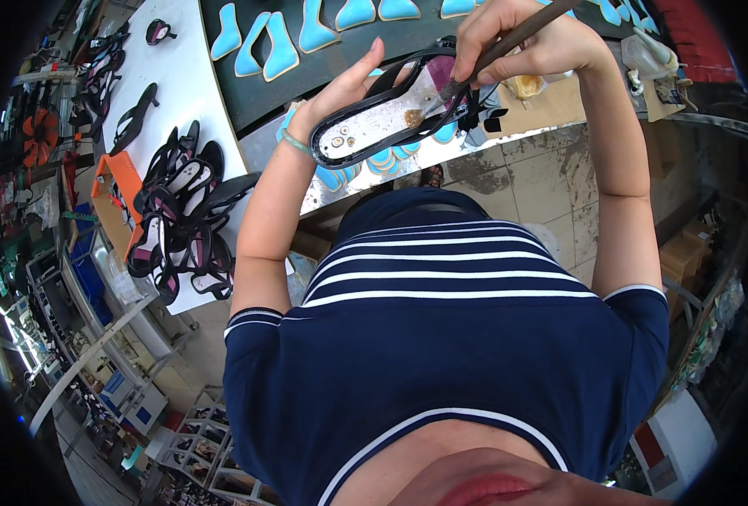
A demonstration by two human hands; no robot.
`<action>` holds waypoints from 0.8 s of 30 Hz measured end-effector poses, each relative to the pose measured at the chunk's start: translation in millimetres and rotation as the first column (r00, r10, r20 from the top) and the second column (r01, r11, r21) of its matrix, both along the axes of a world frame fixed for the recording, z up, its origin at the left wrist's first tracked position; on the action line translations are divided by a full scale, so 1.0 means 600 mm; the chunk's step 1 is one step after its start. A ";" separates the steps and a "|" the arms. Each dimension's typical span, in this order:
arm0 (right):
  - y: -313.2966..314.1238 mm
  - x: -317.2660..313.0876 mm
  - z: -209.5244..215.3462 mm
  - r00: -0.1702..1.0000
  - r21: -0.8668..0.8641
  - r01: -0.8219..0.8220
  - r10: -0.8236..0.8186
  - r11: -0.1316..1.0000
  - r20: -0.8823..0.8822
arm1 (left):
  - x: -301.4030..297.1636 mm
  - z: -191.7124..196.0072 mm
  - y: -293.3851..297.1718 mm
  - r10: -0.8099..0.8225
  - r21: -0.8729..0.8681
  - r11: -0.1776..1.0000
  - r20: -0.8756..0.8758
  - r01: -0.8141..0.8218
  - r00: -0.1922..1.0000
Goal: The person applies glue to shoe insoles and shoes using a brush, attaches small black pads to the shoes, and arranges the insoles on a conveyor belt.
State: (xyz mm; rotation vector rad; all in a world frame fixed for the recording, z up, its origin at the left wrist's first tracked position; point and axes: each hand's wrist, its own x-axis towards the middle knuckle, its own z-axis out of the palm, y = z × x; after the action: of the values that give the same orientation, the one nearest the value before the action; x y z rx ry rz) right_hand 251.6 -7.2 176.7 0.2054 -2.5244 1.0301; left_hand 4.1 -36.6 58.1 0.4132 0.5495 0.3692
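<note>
A black strappy sandal [365, 133] lies tilted across my left hand [339, 94], its pale inner sole facing up. My left thumb is stretched out beside it; the other fingers are mostly hidden beneath. Several round metal spots show at the heel end, and a brownish patch marks the middle. My right hand [544, 52] grips a brush [521, 32] by its dark handle. The bristles slant down onto the inner sole, near the purple part and the straps. Blue insole pieces [330, 179] lie on the work table [313, 199] just below the sandal.
Blue insoles [279, 57] are spread over a dark board [252, 110] at the far side. Black sandals [190, 190] are heaped on the white table at left, by an orange box [104, 181]. Near my right hand stand a container of yellowish paste [526, 86] and a translucent plastic container [646, 56].
</note>
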 end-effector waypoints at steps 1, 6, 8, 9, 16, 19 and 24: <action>0.000 0.002 -0.002 1.000 0.034 0.017 -0.017 0.999 -0.005 | -0.004 -0.002 0.001 -0.035 -0.017 0.999 0.040 0.036 0.999; -0.046 -0.002 0.048 0.753 -0.164 0.542 -0.390 0.824 0.530 | -0.004 -0.006 0.012 -0.017 0.038 0.999 -0.046 0.019 0.999; -0.044 -0.009 0.010 0.802 -0.079 0.558 -0.513 0.826 0.305 | -0.014 -0.003 0.008 0.026 0.069 0.997 -0.104 -0.019 0.994; -0.061 -0.012 -0.009 0.745 -0.267 0.667 -0.618 0.695 0.251 | -0.013 -0.002 0.007 0.074 0.188 0.981 -0.079 -0.058 0.994; -0.137 -0.066 -0.021 0.443 -0.489 0.797 -0.893 0.354 0.076 | -0.015 -0.041 0.010 0.555 0.619 0.602 0.129 -0.504 0.822; -0.159 -0.106 -0.054 0.323 -0.211 0.908 -0.926 0.361 -0.194 | 0.003 -0.051 0.007 0.782 0.553 0.326 0.297 -0.766 0.548; -0.157 -0.165 -0.087 0.289 -0.171 0.912 -0.878 0.374 -0.381 | 0.018 -0.054 0.017 0.846 0.514 0.054 0.432 -0.856 0.313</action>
State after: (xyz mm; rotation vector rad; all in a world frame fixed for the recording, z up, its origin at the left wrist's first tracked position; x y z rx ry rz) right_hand 152.8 -101.2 124.3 -0.8504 -1.7432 0.3105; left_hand 15.1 -26.5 25.5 0.7775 0.5847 1.8666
